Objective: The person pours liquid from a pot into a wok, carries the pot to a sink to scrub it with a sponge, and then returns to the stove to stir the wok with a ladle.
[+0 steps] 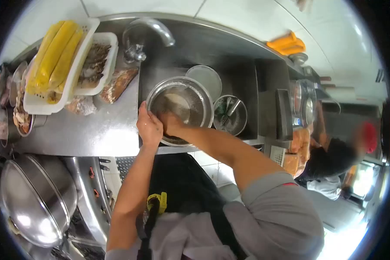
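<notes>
A round metal bowl [206,97] stands in the steel sink, tilted a little. At its left side my left hand [149,126] grips the rim. My right hand [171,122] reaches down inside the bowl, near the left wall; its fingers are blurred and partly hidden, so what they hold, if anything, does not show. Behind the bowl lies a pale round container or lid [207,80]. To the right sits a smaller round container [242,123] with a whisk [230,113] and something green in it.
A faucet [158,32] arches at the sink's back left. On the left counter are a white basket [83,56] with yellow wrapped rolls [58,52], a white tray [113,47] and a brown chunk [120,82]. Steel pots [39,199] stand below. Another person [338,156] works at far right.
</notes>
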Available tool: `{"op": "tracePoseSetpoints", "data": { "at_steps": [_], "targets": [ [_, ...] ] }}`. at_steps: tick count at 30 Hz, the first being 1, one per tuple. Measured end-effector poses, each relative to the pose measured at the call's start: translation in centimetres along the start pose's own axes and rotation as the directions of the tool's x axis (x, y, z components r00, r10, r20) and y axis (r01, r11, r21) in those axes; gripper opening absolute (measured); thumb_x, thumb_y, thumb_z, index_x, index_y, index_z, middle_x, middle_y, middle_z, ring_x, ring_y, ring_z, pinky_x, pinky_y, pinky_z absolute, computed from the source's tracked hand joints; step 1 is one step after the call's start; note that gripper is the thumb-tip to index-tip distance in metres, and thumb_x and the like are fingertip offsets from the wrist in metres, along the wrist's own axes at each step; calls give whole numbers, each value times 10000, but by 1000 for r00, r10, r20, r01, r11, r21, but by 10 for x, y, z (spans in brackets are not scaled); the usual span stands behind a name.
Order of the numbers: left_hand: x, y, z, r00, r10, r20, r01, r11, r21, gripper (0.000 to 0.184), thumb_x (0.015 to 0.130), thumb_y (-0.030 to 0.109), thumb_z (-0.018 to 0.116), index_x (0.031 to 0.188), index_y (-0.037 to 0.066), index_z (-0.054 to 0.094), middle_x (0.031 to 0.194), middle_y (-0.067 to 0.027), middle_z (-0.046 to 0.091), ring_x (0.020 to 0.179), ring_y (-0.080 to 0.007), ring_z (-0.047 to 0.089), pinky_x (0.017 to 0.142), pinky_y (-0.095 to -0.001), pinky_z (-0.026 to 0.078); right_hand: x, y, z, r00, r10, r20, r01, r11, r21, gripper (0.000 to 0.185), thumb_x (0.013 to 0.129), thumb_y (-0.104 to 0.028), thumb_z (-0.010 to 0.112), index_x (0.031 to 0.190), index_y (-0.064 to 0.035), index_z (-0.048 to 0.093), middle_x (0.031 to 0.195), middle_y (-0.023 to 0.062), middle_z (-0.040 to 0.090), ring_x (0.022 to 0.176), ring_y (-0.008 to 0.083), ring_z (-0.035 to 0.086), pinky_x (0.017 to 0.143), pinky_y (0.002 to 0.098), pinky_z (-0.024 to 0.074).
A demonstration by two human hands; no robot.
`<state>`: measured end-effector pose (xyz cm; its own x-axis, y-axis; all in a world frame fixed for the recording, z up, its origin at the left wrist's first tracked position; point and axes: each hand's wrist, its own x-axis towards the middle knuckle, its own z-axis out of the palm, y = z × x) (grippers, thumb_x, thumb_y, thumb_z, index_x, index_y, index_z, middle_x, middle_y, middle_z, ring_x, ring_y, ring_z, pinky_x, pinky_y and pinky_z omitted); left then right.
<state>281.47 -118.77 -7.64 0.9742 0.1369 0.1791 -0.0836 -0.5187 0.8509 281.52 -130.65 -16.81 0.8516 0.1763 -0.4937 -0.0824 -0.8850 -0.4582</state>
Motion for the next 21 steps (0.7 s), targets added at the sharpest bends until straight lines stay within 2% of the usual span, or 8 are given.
{"op": "tracePoseSetpoints", "data": {
  "at_steps": [3,4,7,10,14,16,18,21],
  "targets": [
    [-1,-6,4,995,-90,29,89,995,35,364,900,10,462,1247,-87,511,1067,-306,625,958,-445,633,830,-436,517,4,18,-32,976,-217,-18,207,951,-230,477,907,-238,532,1316,-11,439,1322,296,496,1199,417,517,997,455,426],
    [1,0,-1,990,-131,55,130,991,18,373,891,9,468,1249,-87,511,1098,-311,615,985,-456,622,861,-440,510,-11,1,-53,991,-108,79,111,993,-36,540,926,-259,514,1394,-30,369,1418,266,415,1296,382,443,1065,438,374],
    [0,-4,2,996,-83,21,83,996,-33,378,884,5,474,1248,-93,509,1134,-320,597,1020,-465,606,884,-454,499,-3,13,-38,834,-377,404,436,898,-63,485,961,-338,442,1394,-120,425,1392,177,486,1258,350,494,1023,446,434],
    [0,-13,6,1000,-16,5,15,999,40,397,868,-20,473,1255,-105,495,1166,-336,573,1049,-481,585,905,-471,486,34,43,2,771,-607,196,636,749,-185,478,944,-346,475,1347,-91,484,1385,171,498,1193,343,551,998,446,454],
    [-9,-9,-1,992,-94,85,94,996,4,420,852,-37,467,1264,-115,477,1150,-337,574,1027,-497,580,897,-491,486,76,42,-27,900,-80,429,253,897,-363,326,927,-274,532,1106,-43,676,1282,155,592,1125,338,592,950,451,486],
    [-1,-11,1,995,-70,74,70,998,0,421,849,-40,468,1263,-117,476,1135,-336,579,1013,-499,582,890,-493,489,70,47,-35,996,-71,60,90,890,-446,253,911,-232,557,956,-41,716,1180,156,644,1052,338,626,894,455,516],
    [1,-12,5,999,28,19,-29,999,41,419,847,-43,471,1260,-117,477,1119,-338,585,997,-501,586,879,-493,493,42,50,-18,901,-33,-432,-156,905,-395,225,903,-204,569,905,-50,733,1028,159,696,975,336,661,815,457,552],
    [3,-5,1,999,-8,50,7,1000,24,420,843,-49,480,1255,-126,473,1092,-345,590,978,-508,589,861,-494,497,40,51,-8,833,528,-166,-542,839,-52,239,896,-240,589,975,-58,722,1033,192,685,976,336,663,858,466,536]
  ]
}}
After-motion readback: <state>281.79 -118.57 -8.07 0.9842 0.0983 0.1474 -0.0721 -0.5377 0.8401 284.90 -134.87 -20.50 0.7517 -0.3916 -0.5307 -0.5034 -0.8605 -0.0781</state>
